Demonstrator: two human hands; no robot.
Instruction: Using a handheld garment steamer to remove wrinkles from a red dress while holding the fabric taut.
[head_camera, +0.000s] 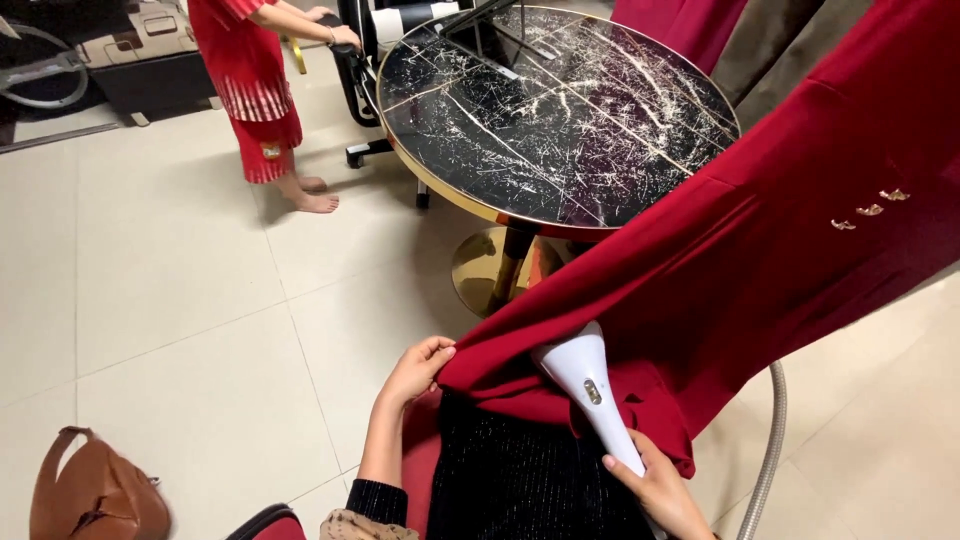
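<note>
1. The left hand (418, 368) pinches the lower edge of a red garment (760, 250), fingers curled together on the cloth and pulling it taut.
2. The right hand (660, 490) grips the handle of a white steamer (585, 385) – fingers wrapped around its lower end, the wide head pressed against the cloth just right of the left hand.
3. The garment hangs from the upper right and slants down across the view to the hands; three small gold ornaments (868, 210) sit in a row on it.
4. A grey hose (772, 440) curves down at the right, behind the garment's hem.
5. Beneath the hands lies a dark ribbed cloth (530, 480).
6. A round black marble table (555, 105) with a gold rim stands beyond the garment – its gold base (490, 270) is on the pale tiled floor (180, 300).
7. A brown bag (95, 495) lies at the lower left, well apart.
8. Another person (250, 80) in red stands barefoot at the upper left, hands on a dark chair (355, 70).
</note>
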